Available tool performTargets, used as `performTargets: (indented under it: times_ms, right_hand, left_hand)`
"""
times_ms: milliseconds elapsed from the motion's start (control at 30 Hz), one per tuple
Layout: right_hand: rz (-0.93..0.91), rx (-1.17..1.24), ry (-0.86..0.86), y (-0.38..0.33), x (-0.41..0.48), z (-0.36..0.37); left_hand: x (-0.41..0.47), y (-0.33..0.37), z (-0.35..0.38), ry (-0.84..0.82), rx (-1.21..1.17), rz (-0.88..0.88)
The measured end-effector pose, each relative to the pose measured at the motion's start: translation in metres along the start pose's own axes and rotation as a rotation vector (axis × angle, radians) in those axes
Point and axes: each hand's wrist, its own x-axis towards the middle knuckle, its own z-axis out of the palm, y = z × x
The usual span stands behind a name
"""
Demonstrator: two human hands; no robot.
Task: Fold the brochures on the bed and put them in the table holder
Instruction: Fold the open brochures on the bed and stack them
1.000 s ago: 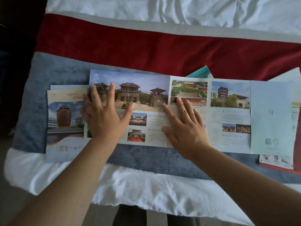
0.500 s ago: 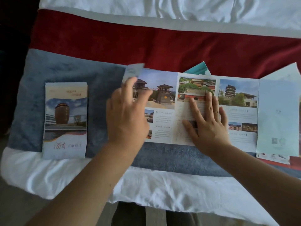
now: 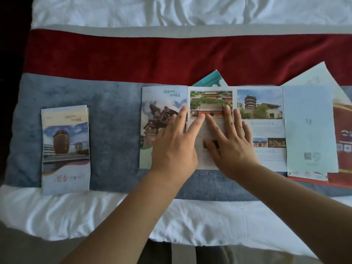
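Observation:
A long picture brochure (image 3: 260, 128) lies on the blue band of the bed. Its left panel, showing a horse statue (image 3: 162, 103), is folded over flat. My left hand (image 3: 174, 147) presses flat on that folded panel with fingers spread. My right hand (image 3: 230, 147) lies flat on the panel beside it, over the temple picture. The two hands' fingertips almost touch at the fold line. A folded brochure (image 3: 65, 149) with a brown round building on its cover rests alone at the left. The table holder is not in view.
More brochures lie at the right: a pale blue sheet (image 3: 309, 130), a red one (image 3: 342, 145) beneath it, a teal corner (image 3: 211, 80) behind. A dark red band (image 3: 133, 56) and white bedding (image 3: 171, 10) lie beyond. The bed's white edge (image 3: 114, 216) is near me.
My left hand lifted the brochure's left panels and folded them rightward, then pressed them down flat. The folded brochure at the left became uncovered. My right hand stayed pressing the middle panel.

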Motion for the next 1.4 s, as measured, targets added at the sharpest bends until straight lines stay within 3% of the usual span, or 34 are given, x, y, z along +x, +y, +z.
performTargets:
  times_ms: [133, 233, 433, 933, 1400]
  right_hand:
    - [0.069, -0.013, 0.010, 0.024, -0.013, -0.007]
    - [0.163, -0.046, 0.024, 0.051, -0.024, -0.012]
    - [0.125, -0.041, 0.001, 0.080, -0.044, -0.006]
    - [0.096, -0.008, -0.006, 0.028, -0.030, 0.006]
    - [0.061, -0.082, -0.031, 0.042, -0.040, -0.014]
  left_hand:
    - [0.004, -0.018, 0.026, -0.015, 0.079, -0.075]
    - [0.001, -0.034, 0.041, -0.002, 0.157, -0.227]
    - [-0.007, -0.038, 0.052, 0.065, 0.041, -0.396]
    - [0.000, -0.021, 0.029, 0.149, -0.199, -0.341]
    - [0.008, 0.034, 0.030, 0.141, -0.157, -0.206]
